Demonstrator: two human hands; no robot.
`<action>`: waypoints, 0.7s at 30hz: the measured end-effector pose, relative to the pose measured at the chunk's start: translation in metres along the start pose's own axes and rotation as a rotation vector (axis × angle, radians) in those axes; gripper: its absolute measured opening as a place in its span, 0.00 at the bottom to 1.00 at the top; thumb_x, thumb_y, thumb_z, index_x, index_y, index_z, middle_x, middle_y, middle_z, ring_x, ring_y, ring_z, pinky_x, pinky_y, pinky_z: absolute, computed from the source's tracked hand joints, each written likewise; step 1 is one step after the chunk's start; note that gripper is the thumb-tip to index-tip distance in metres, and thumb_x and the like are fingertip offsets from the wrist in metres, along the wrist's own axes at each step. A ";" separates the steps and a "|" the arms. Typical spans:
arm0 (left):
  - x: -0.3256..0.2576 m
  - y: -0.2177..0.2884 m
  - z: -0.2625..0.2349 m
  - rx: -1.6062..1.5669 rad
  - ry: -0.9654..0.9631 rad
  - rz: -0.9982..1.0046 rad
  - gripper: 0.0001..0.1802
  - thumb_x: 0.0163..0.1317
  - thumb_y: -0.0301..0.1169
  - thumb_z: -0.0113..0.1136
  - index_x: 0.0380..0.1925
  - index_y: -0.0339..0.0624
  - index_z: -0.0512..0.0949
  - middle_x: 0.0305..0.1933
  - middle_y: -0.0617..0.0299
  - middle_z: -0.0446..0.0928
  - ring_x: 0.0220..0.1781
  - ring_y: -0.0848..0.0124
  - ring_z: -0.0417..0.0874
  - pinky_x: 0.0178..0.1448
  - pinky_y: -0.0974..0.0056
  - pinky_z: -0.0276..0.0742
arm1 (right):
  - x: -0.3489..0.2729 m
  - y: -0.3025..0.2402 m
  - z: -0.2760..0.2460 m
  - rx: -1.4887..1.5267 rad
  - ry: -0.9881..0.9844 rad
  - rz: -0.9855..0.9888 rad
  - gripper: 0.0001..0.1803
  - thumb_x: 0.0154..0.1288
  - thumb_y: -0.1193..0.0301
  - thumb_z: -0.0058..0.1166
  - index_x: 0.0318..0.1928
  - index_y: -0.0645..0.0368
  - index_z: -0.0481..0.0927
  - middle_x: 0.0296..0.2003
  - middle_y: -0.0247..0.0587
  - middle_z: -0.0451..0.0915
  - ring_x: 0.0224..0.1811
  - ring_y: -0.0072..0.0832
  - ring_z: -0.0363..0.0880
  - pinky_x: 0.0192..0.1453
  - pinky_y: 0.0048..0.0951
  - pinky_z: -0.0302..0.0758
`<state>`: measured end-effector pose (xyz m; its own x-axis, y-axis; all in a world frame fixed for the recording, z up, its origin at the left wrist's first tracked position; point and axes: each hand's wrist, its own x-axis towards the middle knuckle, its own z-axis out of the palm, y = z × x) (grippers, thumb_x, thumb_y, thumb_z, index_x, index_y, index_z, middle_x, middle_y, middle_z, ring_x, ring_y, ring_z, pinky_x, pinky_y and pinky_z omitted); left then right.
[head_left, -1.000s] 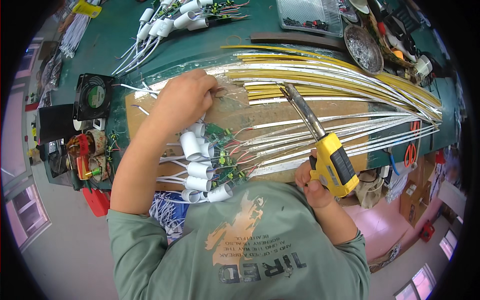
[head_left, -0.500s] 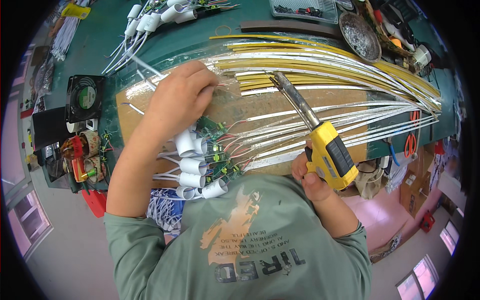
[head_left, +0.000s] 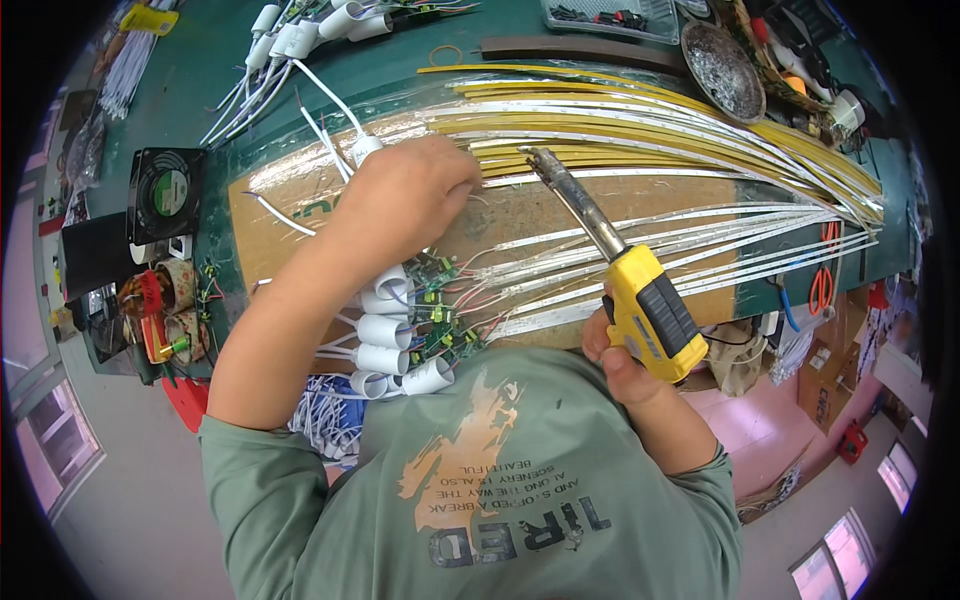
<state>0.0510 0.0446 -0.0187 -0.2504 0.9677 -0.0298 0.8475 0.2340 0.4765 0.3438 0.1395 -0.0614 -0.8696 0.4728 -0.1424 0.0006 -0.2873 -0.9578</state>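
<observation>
My left hand (head_left: 400,200) rests closed on a white cylindrical connector (head_left: 364,150) and its wire, on a cardboard sheet (head_left: 520,215). A yellow soldering iron (head_left: 640,300) is gripped in my right hand (head_left: 612,350); its metal tip (head_left: 545,165) points at the yellow and white strips (head_left: 660,130) just right of my left hand. Several white connectors with small green circuit boards (head_left: 400,335) lie below my left forearm, wired to the white strips.
A small black fan (head_left: 165,190) and tape rolls (head_left: 165,300) sit at the left. More white connectors (head_left: 320,20) lie at the top. A round metal dish (head_left: 722,70) and a parts tray (head_left: 610,15) are at top right. Orange scissors (head_left: 822,275) lie at the right edge.
My left hand has slid right along the strips toward the iron's tip. The soldering iron's tip has swung up nearer my left hand.
</observation>
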 end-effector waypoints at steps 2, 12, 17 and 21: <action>0.001 0.000 0.001 0.024 0.000 0.013 0.07 0.57 0.29 0.58 0.35 0.45 0.82 0.37 0.58 0.81 0.41 0.56 0.82 0.45 0.57 0.78 | -0.002 0.000 -0.001 -0.045 -0.007 -0.008 0.12 0.61 0.63 0.62 0.30 0.55 0.75 0.23 0.30 0.71 0.25 0.25 0.69 0.30 0.25 0.65; 0.000 0.003 0.002 0.001 0.001 -0.012 0.07 0.54 0.27 0.60 0.34 0.44 0.82 0.36 0.56 0.81 0.39 0.55 0.82 0.44 0.57 0.79 | -0.012 -0.009 0.001 -0.261 0.030 0.141 0.10 0.56 0.73 0.63 0.39 0.58 0.79 0.27 0.35 0.78 0.28 0.28 0.76 0.33 0.28 0.72; -0.003 0.000 0.003 -0.082 0.061 -0.038 0.08 0.53 0.27 0.59 0.34 0.43 0.83 0.37 0.56 0.82 0.40 0.56 0.83 0.46 0.58 0.79 | -0.012 -0.012 0.003 -0.179 0.022 0.164 0.09 0.57 0.75 0.62 0.39 0.58 0.79 0.27 0.33 0.77 0.29 0.25 0.76 0.34 0.27 0.72; -0.002 0.001 0.003 -0.069 0.047 -0.037 0.08 0.54 0.26 0.59 0.34 0.42 0.83 0.37 0.55 0.82 0.41 0.56 0.83 0.47 0.59 0.79 | -0.010 -0.013 0.007 -0.118 0.039 0.162 0.11 0.58 0.76 0.61 0.42 0.60 0.77 0.29 0.33 0.77 0.30 0.24 0.75 0.34 0.27 0.72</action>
<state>0.0531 0.0432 -0.0207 -0.3041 0.9526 -0.0081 0.8032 0.2610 0.5356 0.3488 0.1328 -0.0463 -0.8334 0.4611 -0.3047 0.1990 -0.2639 -0.9438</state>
